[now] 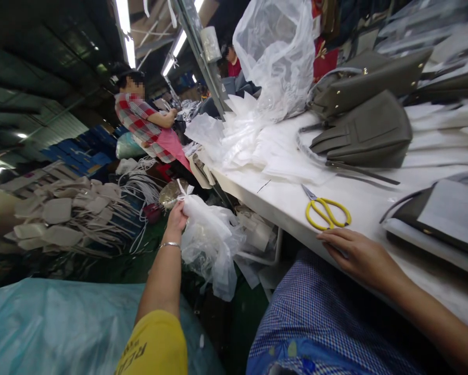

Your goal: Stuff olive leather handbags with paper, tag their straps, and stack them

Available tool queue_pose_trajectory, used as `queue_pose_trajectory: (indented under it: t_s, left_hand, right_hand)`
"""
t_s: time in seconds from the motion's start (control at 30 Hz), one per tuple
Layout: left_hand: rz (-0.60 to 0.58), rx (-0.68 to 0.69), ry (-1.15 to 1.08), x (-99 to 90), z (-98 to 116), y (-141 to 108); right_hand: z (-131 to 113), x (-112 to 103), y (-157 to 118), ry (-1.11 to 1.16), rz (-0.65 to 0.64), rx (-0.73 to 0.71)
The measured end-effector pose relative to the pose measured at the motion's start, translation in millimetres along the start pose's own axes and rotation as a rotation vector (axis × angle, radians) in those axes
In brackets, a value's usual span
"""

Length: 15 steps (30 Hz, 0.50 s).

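Out past the table's edge, my left hand [177, 217] is closed on the gathered, tied top of a translucent plastic bag [210, 229], which hangs down beside the table. My right hand [353, 252] rests at the table's front edge with fingers stretched out and nothing in them. Just beyond its fingertips lie yellow-handled scissors [328, 212], blades pointing away to the left. Olive-grey leather bags [374, 130] lie farther back on the white table [284, 208]. White sheets or sleeves [265, 151] are spread to their left.
A large clear plastic bag [276, 52] stands at the back of the table. Below the table is a white bin [270, 252] with scraps. Beige bag parts [65, 208] are piled at left, near a big teal plastic sack [62, 323]. A co-worker [148, 117] in checked clothing stands beyond.
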<state>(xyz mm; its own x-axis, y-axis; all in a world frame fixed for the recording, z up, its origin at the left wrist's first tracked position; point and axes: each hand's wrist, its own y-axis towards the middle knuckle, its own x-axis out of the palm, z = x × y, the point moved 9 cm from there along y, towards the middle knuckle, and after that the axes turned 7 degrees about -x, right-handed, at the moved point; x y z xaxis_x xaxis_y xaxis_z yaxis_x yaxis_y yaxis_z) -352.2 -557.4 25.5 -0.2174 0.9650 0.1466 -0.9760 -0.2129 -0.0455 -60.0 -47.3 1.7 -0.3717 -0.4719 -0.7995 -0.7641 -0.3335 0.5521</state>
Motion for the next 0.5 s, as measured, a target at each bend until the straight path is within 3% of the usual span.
queue_pose_trajectory:
  t_s: [0.2, 0.37, 0.5]
  left_hand:
    - [0.096, -0.092, 0.009, 31.8, -62, 22]
    - [0.152, -0.120, -0.033, 75.4, -112, 29]
    - [0.183, -0.138, -0.008, 107.5, -159, 29]
  right_hand:
    - [8, 6, -2, 0.007, -0.017, 0.021]
    - [0, -6, 1, -0.050, 0.059, -0.030]
    - [7, 4, -6, -0.111, 0.092, -0.116]
